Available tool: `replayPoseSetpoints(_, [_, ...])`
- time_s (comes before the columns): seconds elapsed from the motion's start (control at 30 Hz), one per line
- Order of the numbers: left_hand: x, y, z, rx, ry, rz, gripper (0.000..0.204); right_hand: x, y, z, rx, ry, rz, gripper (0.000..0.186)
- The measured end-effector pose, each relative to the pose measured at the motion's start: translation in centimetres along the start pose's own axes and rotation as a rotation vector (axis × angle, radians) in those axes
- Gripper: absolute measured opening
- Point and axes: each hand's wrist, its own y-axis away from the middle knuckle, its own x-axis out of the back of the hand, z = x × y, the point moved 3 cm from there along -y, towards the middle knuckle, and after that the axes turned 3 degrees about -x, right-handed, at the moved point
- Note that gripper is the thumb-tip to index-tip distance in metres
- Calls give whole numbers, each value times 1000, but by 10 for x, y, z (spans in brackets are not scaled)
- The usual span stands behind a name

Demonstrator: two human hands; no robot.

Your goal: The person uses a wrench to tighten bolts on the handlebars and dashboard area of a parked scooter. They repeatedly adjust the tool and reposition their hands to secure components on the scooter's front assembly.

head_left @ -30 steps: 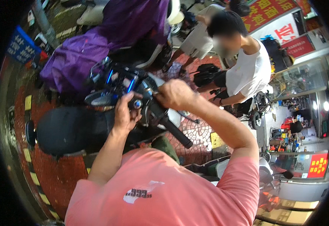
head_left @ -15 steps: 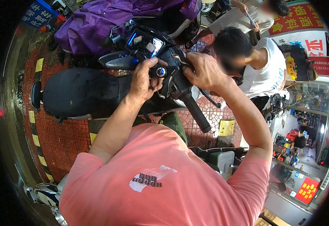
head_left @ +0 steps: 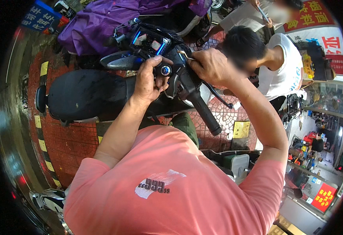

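Note:
A black scooter stands in front of me, its long seat (head_left: 85, 96) to the left and its handlebar grip (head_left: 208, 117) pointing toward me. My left hand (head_left: 144, 80) is closed around a round black switch housing (head_left: 166, 70) with a blue-lit ring, thumb on top and fingers curled below. Pinched in my right hand (head_left: 212, 66) is a thin bent metal rod (head_left: 182, 54), perhaps a hex key; its far end lies against the black handlebar cover (head_left: 182, 74). Whether that end sits in a fastener cannot be seen. A brake lever (head_left: 218, 96) sticks out below my right hand.
Beyond the handlebar is the dash display (head_left: 151, 42) with blue light strips. A person in a white shirt (head_left: 283, 66) crouches close to my right hand; another stands behind, holding a phone (head_left: 263, 15). A purple cover (head_left: 97, 27) drapes a vehicle at far left.
The view has shifted slightly. My right hand and the bent rod have moved a little up and away. My left hand keeps its hold on the round switch housing.

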Motion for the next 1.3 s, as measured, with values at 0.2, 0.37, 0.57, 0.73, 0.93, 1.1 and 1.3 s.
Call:
replayPoseSetpoints(0.2, [-1,2,4,15,-27,-51,41,20,12,34,63,-281,126,24])
replayPoseSetpoints(0.37, [2,1,1,20,-36,-5,42,49,14,48,40,-212,81,39])
replayPoseSetpoints(0.57, [4,-1,1,25,-56,4,42,47,-22,33,109,200,-124,76])
replayPoseSetpoints(0.73, [2,-2,1,-17,-62,-10,44,33,-43,28,295,251,-207,68])
replayPoseSetpoints(0.93, [-4,1,1,-18,-114,73,40,28,-60,30,633,248,-157,61])
replayPoseSetpoints(1.1, [-3,0,2,-19,-128,94,42,26,-69,32,792,216,-76,60])
replayPoseSetpoints(1.3, [-2,-1,0,-9,-159,121,45,20,-78,39,905,140,-59,58])
